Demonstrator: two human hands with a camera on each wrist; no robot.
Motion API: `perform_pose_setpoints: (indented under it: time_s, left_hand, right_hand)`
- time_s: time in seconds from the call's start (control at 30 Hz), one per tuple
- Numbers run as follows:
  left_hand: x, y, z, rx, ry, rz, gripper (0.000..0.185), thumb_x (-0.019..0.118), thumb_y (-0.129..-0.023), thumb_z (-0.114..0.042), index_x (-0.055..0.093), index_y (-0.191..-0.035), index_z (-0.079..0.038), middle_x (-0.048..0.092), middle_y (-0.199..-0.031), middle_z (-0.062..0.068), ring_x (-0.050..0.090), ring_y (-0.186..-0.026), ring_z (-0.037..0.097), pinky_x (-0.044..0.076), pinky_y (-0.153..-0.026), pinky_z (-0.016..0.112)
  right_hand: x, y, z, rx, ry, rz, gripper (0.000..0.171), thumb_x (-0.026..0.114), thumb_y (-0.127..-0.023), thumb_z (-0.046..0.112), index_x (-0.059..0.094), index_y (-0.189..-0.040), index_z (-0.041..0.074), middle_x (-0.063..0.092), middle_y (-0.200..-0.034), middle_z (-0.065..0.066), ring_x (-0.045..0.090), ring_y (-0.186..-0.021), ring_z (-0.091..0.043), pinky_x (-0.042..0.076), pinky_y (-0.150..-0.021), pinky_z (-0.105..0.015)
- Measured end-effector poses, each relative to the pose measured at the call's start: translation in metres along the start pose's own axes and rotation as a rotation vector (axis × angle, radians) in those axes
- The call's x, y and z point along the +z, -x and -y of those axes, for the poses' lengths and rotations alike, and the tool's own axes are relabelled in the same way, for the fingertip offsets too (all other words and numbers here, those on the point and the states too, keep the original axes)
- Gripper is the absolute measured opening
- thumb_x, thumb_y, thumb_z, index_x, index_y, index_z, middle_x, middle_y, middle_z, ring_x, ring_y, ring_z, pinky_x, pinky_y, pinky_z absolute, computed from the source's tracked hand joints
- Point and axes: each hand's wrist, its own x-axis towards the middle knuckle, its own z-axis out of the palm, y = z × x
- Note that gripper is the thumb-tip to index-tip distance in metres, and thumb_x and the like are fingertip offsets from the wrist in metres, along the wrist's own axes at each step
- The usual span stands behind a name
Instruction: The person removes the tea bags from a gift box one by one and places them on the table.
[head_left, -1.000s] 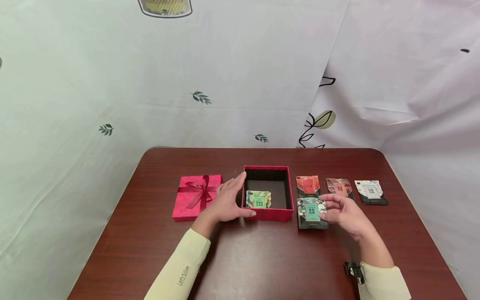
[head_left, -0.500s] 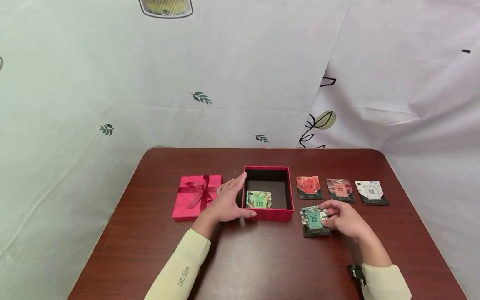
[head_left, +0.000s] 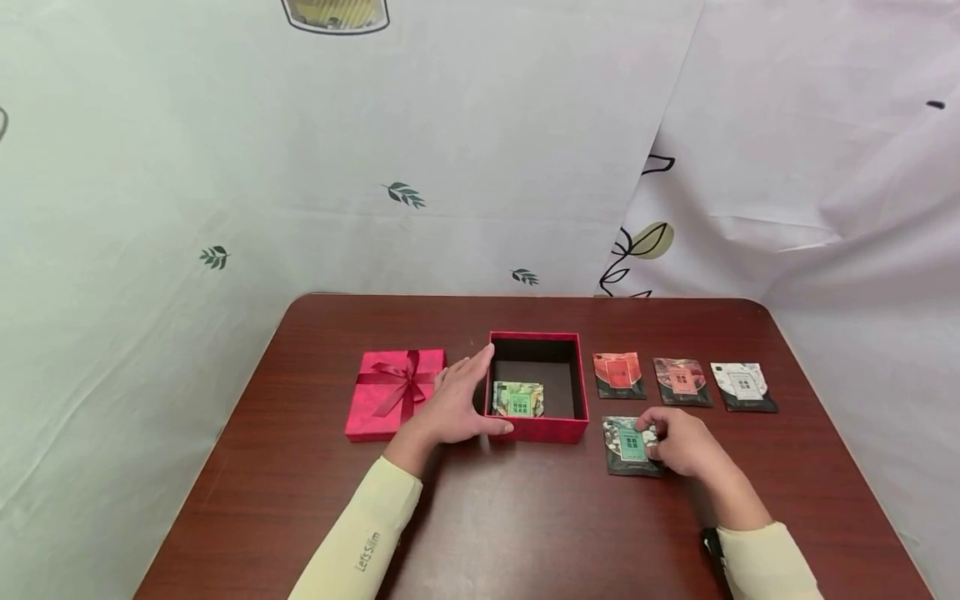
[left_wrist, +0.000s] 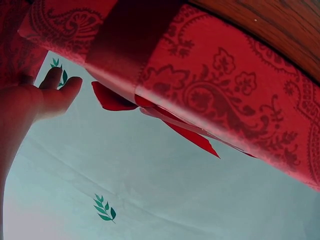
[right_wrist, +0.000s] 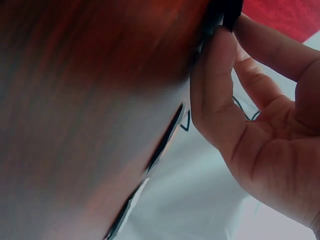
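My left hand (head_left: 458, 403) rests against the left side of an open red box (head_left: 553, 430), thumb at its front edge and fingers spread along the left rim. A yellow-green tea sachet (head_left: 518, 400) lies inside, at the box's front left. Right of the box, my right hand (head_left: 684, 442) pinches the right edge of a dark tea sachet with a green label (head_left: 631, 446), low at the tabletop. The right wrist view shows thumb and fingers (right_wrist: 215, 85) meeting on that sachet's dark edge (right_wrist: 232, 15).
A red lid with a ribbon bow (head_left: 396, 396) lies left of the box. Behind my right hand, a row holds a red-orange sachet (head_left: 618, 375), a reddish-brown sachet (head_left: 682, 382) and a white-and-black sachet (head_left: 744, 387). A printed cloth (head_left: 480, 150) hangs behind the wooden table (head_left: 510, 525).
My right hand has drawn the green-labelled sachet toward me and slightly right, away from the red-orange one it partly covered. My left hand has stayed at the box.
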Motion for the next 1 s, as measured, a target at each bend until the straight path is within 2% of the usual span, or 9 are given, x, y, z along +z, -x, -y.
perform_pose_setpoints:
  time_s: [0.2, 0.4, 0.5, 0.73, 1.0]
  left_hand:
    - [-0.001, 0.001, 0.0, 0.002, -0.003, -0.003, 0.121, 0.084, -0.07, -0.057, 0.015, -0.162, -0.02, 0.023, -0.163, -0.005, 0.023, -0.145, 0.026, 0.013, -0.113, 0.059]
    - [-0.001, 0.0, -0.001, 0.0, 0.0, 0.006, 0.121, 0.084, -0.07, -0.057, 0.015, -0.162, -0.022, 0.023, -0.163, -0.005, 0.023, -0.144, 0.025, 0.012, -0.112, 0.06]
    - [-0.001, 0.0, -0.002, -0.005, -0.003, 0.008, 0.121, 0.084, -0.069, -0.057, 0.014, -0.162, -0.022, 0.023, -0.163, -0.006, 0.023, -0.144, 0.025, 0.012, -0.113, 0.059]
    - [-0.001, 0.0, -0.003, -0.014, -0.008, 0.008, 0.122, 0.085, -0.069, -0.056, 0.014, -0.162, -0.023, 0.023, -0.163, -0.006, 0.024, -0.144, 0.024, 0.013, -0.113, 0.059]
    - [-0.001, 0.001, -0.001, -0.012, -0.007, 0.011, 0.122, 0.084, -0.069, -0.057, 0.015, -0.162, -0.021, 0.023, -0.163, -0.005, 0.024, -0.144, 0.025, 0.012, -0.113, 0.06]
  right_hand:
    - [0.001, -0.001, 0.003, -0.037, 0.038, -0.015, 0.029, 0.078, -0.077, -0.006, 0.07, -0.1, 0.011, 0.063, -0.097, -0.013, 0.055, -0.085, -0.029, 0.048, -0.074, -0.05]
    - [-0.006, 0.003, 0.011, -0.059, 0.065, -0.044, 0.03, 0.082, -0.077, 0.001, 0.07, -0.103, 0.01, 0.063, -0.102, -0.015, 0.055, -0.089, -0.03, 0.047, -0.077, -0.052]
    - [-0.013, 0.006, 0.023, -0.082, 0.056, -0.084, 0.032, 0.082, -0.078, 0.003, 0.069, -0.108, 0.008, 0.064, -0.102, -0.015, 0.057, -0.089, -0.031, 0.048, -0.075, -0.052]
    - [-0.02, 0.008, 0.057, -0.181, 0.001, -0.208, 0.035, 0.081, -0.079, 0.001, 0.067, -0.111, 0.005, 0.063, -0.091, -0.009, 0.055, -0.079, -0.023, 0.045, -0.065, -0.04]
    - [-0.012, 0.002, 0.094, -0.23, -0.095, -0.289, 0.03, 0.078, -0.084, 0.003, 0.067, -0.111, 0.006, 0.065, -0.096, -0.007, 0.06, -0.082, -0.022, 0.052, -0.07, -0.04]
